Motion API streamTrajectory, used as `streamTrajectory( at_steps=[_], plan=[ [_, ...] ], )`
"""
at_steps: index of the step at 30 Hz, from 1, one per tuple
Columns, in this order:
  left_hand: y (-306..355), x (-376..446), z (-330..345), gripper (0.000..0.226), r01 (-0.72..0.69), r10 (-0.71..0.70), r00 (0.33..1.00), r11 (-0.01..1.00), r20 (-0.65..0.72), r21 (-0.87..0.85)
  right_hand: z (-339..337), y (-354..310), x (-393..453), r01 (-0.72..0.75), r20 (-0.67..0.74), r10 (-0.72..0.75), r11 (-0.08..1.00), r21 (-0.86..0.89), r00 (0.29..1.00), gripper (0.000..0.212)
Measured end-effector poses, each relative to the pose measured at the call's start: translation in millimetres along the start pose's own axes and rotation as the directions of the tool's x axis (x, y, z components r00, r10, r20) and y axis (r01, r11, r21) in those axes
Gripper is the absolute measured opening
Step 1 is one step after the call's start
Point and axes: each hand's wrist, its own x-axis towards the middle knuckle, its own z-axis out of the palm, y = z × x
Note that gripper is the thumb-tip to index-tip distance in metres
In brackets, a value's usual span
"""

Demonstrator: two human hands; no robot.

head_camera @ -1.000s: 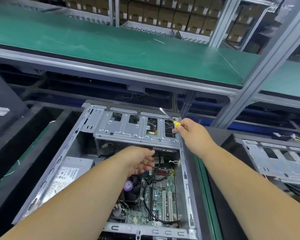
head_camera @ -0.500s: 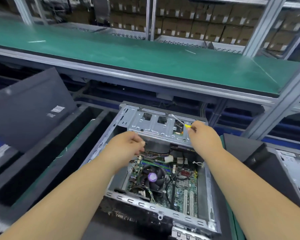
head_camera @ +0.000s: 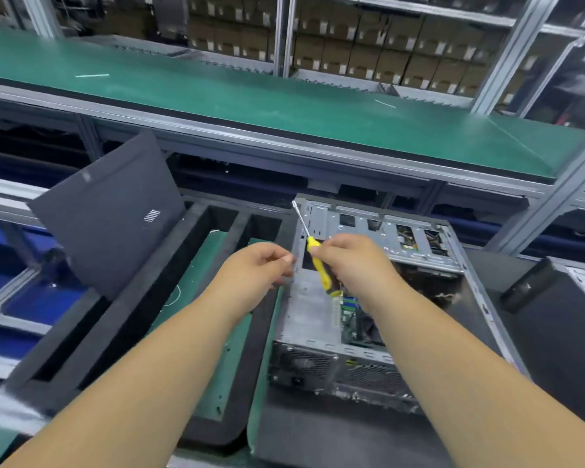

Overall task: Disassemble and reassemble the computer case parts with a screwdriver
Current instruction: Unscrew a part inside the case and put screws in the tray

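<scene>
Computer case [head_camera: 379,298], one opened chassis, lies right of centre on the bench. Going from the left: one dark side panel [head_camera: 108,214] leans upright; beside it one black foam tray [head_camera: 142,319] with long slots. The left hand [head_camera: 254,268] hovers just beside the case's left edge, fingers curled in, pinched together; whether it holds something small I cannot tell. The right hand [head_camera: 355,261] grips one yellow-handled screwdriver [head_camera: 313,255], tip pointing up-left. A second case [head_camera: 561,319] sits far right.
</scene>
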Motion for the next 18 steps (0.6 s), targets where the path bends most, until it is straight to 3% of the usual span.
streamTrajectory(
  at_steps=[7, 12, 18],
  plan=[
    [-23, -15, -62, 0.017, 0.002, 0.014, 0.995, 0.987, 0.102, -0.159, 84, -48, -24, -0.079, 0.084, 0.073, 0.995, 0.062, 0.994, 0.017],
    [-50, -23, -91, 0.025, 0.066, -0.022, 0.979, 0.976, 0.203, -0.209, 119, -50, -23, -0.115, 0.114, 0.118, 0.993, -0.034, 0.986, 0.02],
    [-88, -27, -100, 0.025, 0.142, -0.112, 0.98, 0.973, 0.166, -0.184, 152, -32, -16, -0.178, 0.17, 0.203, 0.972, -0.154, 0.964, 0.021]
  ],
)
